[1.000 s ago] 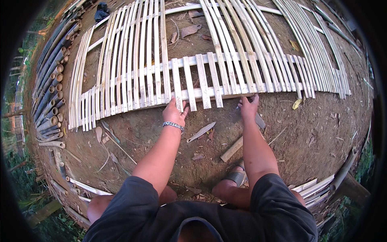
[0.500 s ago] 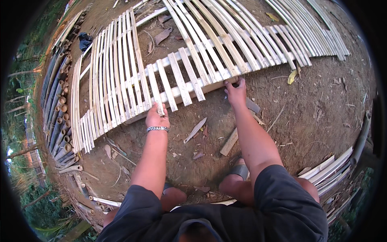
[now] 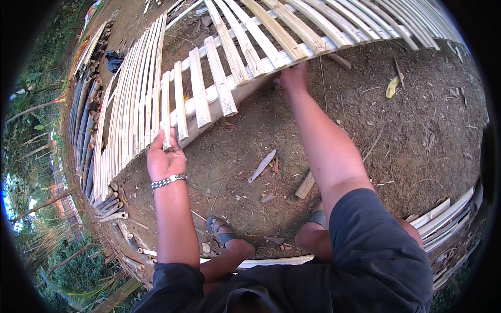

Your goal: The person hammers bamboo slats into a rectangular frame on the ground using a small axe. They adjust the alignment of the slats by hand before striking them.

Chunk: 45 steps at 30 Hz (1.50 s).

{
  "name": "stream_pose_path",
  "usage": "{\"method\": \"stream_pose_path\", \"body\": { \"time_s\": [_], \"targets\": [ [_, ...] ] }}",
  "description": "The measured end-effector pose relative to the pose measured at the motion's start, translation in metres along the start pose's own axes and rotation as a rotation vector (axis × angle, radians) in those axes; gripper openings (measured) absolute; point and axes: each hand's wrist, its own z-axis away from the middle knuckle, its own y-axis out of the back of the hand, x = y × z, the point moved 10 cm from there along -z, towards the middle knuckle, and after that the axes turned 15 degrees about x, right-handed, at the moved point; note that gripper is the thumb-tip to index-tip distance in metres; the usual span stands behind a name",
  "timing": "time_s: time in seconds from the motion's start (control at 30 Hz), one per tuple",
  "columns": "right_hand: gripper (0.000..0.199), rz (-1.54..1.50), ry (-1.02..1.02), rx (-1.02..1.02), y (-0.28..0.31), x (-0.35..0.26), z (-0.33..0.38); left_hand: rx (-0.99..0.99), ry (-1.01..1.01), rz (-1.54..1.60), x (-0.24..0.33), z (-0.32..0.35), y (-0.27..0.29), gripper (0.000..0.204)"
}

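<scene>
A long panel of pale bamboo slats, fixed across lengthwise rails, spreads before me with its near edge raised off the ground. My left hand, with a chain bracelet at the wrist, has its fingers and thumb around the near end of one slat. Farther right, my right hand reaches beneath the near rail and holds the panel there. Its fingertips are partly hidden in shadow under the slats.
Dark bamboo poles are stacked at the left. A wood block and a dry leaf lie on the dirt near my feet. A yellow leaf lies to the right. Split bamboo strips rest at the lower right.
The panel's near edge has risen and shifted, showing more ground under it. My left hand has moved left with its slat end; my right hand has gone farther under the rail.
</scene>
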Motion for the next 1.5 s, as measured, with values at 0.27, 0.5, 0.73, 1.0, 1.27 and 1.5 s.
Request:
{"method": "stream_pose_path", "body": {
  "time_s": [0.27, 0.5, 0.73, 1.0, 1.27, 1.5],
  "targets": [
    [0.072, -0.530, -0.172, -0.274, -0.074, 0.019, -0.068, 0.056, -0.022, -0.012, 0.003, 0.016, -0.002, 0.036],
    [0.072, -0.286, -0.010, -0.177, -0.057, 0.025, -0.081, 0.099, 0.031, -0.121, -0.041, -0.001, 0.017, 0.027],
    [0.073, 0.074, 0.217, -0.039, -0.017, 0.029, -0.080, 0.100, 0.109, -0.164, -0.085, -0.025, 0.032, 0.025],
    [0.073, 0.215, 0.317, 0.013, 0.011, 0.030, -0.080, 0.078, 0.127, -0.200, -0.107, -0.039, 0.039, 0.025],
    [0.074, 0.274, 0.367, 0.041, 0.017, 0.030, -0.084, 0.061, 0.133, -0.212, -0.112, -0.042, 0.041, 0.023],
    [0.075, 0.316, 0.409, 0.057, 0.027, 0.029, -0.089, 0.035, 0.149, -0.203, -0.120, -0.048, 0.045, 0.022]
  ]
}}
